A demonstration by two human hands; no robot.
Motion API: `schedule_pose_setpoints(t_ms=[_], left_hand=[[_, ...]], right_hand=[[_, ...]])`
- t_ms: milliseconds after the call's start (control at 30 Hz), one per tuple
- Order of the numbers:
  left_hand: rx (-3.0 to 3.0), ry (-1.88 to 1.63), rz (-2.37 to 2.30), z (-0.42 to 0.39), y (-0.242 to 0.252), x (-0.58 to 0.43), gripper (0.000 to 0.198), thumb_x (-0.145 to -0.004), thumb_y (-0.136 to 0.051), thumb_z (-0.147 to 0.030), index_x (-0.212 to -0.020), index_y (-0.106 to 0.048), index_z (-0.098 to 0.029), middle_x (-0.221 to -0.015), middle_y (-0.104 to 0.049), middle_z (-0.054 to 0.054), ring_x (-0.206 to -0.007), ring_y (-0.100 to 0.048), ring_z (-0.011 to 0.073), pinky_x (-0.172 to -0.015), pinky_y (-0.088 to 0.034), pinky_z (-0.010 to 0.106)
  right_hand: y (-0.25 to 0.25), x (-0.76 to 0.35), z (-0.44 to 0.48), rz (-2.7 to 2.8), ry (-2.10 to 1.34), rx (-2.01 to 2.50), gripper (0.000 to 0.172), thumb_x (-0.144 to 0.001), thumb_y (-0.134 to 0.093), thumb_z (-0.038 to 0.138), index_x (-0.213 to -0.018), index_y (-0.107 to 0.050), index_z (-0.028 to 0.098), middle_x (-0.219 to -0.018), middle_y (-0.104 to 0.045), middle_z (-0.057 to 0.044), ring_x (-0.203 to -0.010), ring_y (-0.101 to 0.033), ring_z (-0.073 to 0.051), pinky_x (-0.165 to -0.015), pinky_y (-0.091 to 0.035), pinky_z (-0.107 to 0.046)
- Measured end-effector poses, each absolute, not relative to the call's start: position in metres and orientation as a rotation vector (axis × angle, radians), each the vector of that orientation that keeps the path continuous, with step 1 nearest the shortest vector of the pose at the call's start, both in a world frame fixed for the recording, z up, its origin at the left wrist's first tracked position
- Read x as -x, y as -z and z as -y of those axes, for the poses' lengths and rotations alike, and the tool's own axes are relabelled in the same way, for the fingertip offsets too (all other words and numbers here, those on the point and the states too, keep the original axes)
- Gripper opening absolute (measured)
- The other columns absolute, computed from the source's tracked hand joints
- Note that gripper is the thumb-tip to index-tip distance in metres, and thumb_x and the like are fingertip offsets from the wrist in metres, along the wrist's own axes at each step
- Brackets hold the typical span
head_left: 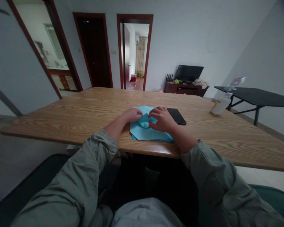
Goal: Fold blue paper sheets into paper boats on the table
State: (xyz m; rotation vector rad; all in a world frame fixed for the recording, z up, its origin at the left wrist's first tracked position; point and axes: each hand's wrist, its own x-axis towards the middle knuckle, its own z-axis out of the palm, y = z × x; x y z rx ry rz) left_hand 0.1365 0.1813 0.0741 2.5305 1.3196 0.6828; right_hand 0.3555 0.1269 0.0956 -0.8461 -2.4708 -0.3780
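Showing a sheet of light blue paper (144,130), folded in layers and lying on a wooden table (61,121), near the table's front edge and directly before the person. A raised, peaked fold stands at the upper middle of the sheet, while its lower part lies flat, with a deeper blue layer along the bottom edge. The left hand (132,115) rests at the sheet's upper left, its fingers (139,112) pressed together and curled over the raised fold. The right hand (162,119) sits opposite, its fingers (153,116) bent and slightly spread, their tips against the same fold. Whether either hand is pinching the paper cannot be told from this view. A black smartphone (176,116) lies just beside the right hand. Farther right, a white plastic bottle (221,104) lies on the same table, near a black folding table (257,97). Grey-green sleeves (85,179) are pushed up both forearms. Beyond the wooden table, a dark television (188,73) stands on a wooden cabinet (186,90).
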Motion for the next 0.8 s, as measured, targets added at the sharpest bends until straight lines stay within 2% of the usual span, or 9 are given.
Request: schedule_pose_setpoints(t_ms=[100, 267, 400, 533, 600, 700, 800], left_hand=[[-2.525, -0.710, -1.408, -0.180, -0.077, -0.136, 0.031, -0.077, -0.051, -0.025, -0.093, -0.076, -0.018, -0.096, -0.074, 0.004, -0.090, -0.064, 0.0189, -0.086, -0.048, 0.027], [-2.441, -0.774, -1.436, -0.180, -0.078, -0.136, 0.029, -0.076, -0.052, -0.024, -0.091, -0.076, -0.019, -0.094, -0.073, 0.002, -0.090, -0.063, 0.0168, -0.086, -0.047, 0.025], [-2.365, -0.837, -1.353, -0.182, -0.077, -0.138, 0.029, -0.075, -0.052, -0.024, -0.088, -0.076, -0.016, -0.090, -0.072, 0.002, -0.086, -0.062, 0.0156, -0.082, -0.047, 0.025], [-2.222, -0.822, -1.278, -0.184, -0.076, -0.137, 0.029, -0.075, -0.053, -0.029, -0.086, -0.075, -0.014, -0.080, -0.069, 0.003, -0.075, -0.058, 0.0142, -0.072, -0.048, 0.025], [-2.115, -0.815, -1.216, -0.184, -0.077, -0.136, 0.031, -0.075, -0.053, -0.034, -0.086, -0.074, -0.014, -0.084, -0.069, 0.004, -0.076, -0.058, 0.0147, -0.066, -0.048, 0.024], [-1.846, -0.855, -1.132, -0.184, -0.077, -0.134, 0.036, -0.080, -0.049, -0.042, -0.089, -0.070, -0.014, -0.102, -0.068, 0.007, -0.079, -0.059, 0.0143, -0.062, -0.048, 0.022], [-1.567, -0.911, -1.192, -0.186, -0.075, -0.134, 0.035, -0.082, -0.050, -0.044, -0.100, -0.064, -0.018, -0.110, -0.065, 0.008, -0.069, -0.057, 0.0102, -0.057, -0.048, 0.021]], right_hand=[[-0.092, -0.350, -0.125, 2.598, 0.410, 0.816, 0.030, -0.078, -0.061, 0.040, -0.100, -0.072, 0.021, -0.101, -0.067, -0.009, -0.099, -0.050, -0.027, -0.095, -0.029, -0.042], [-0.084, -0.350, -0.132, 2.690, 0.383, 0.868, 0.040, -0.074, -0.064, 0.042, -0.108, -0.072, 0.023, -0.102, -0.069, -0.009, -0.101, -0.051, -0.028, -0.100, -0.025, -0.045], [-0.079, -0.354, -0.141, 2.669, 0.381, 0.939, 0.038, -0.074, -0.064, 0.039, -0.109, -0.072, 0.024, -0.102, -0.070, -0.008, -0.106, -0.052, -0.029, -0.109, -0.014, -0.051], [-0.077, -0.357, -0.144, 2.672, 0.359, 0.982, 0.035, -0.076, -0.063, 0.033, -0.108, -0.072, 0.025, -0.104, -0.070, -0.006, -0.110, -0.052, -0.029, -0.111, -0.007, -0.055], [-0.077, -0.357, -0.144, 2.679, 0.339, 0.999, 0.034, -0.076, -0.063, 0.031, -0.108, -0.072, 0.026, -0.106, -0.070, -0.006, -0.111, -0.051, -0.029, -0.111, -0.006, -0.056], [-0.077, -0.358, -0.143, 2.690, 0.311, 1.008, 0.032, -0.076, -0.063, 0.028, -0.106, -0.073, 0.027, -0.105, -0.071, -0.005, -0.112, -0.051, -0.029, -0.112, -0.006, -0.056], [-0.077, -0.357, -0.143, 2.697, 0.288, 1.008, 0.030, -0.075, -0.062, 0.026, -0.103, -0.074, 0.028, -0.103, -0.071, -0.004, -0.112, -0.051, -0.028, -0.112, -0.006, -0.055]])
